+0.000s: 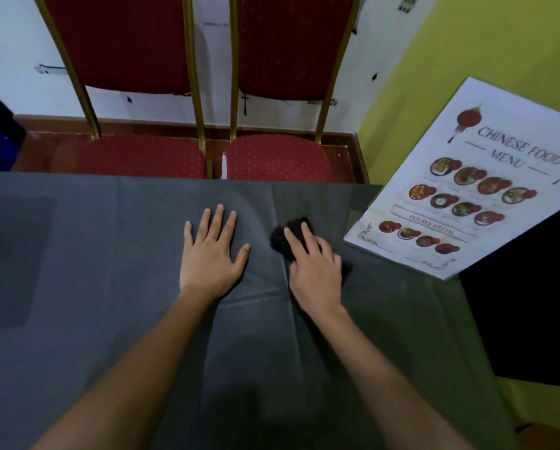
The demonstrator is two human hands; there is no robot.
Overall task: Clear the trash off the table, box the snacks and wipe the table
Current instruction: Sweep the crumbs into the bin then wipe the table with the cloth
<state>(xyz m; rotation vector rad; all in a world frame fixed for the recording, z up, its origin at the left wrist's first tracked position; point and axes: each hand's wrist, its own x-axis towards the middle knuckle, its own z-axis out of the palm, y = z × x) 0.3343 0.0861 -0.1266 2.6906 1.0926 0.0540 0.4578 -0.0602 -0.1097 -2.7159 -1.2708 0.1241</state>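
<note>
The dark cloth (296, 237) lies bunched under the right hand (316, 266), fingers curled over it to press it onto the grey-covered table (109, 254) – the left hand (212, 251), splayed flat and holding nothing, likely pins the covering against bunching.

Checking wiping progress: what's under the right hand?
A crumpled black cloth lies under the right hand, pressed on the dark tablecloth. Its ends show past fingers and palm; the middle is covered.

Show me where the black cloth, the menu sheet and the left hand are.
black cloth (296, 226), head view, on its far edge beyond the fingers.
menu sheet (486, 177), head view, on its printed middle.
left hand (208, 254), head view, on the back of the hand.
</note>
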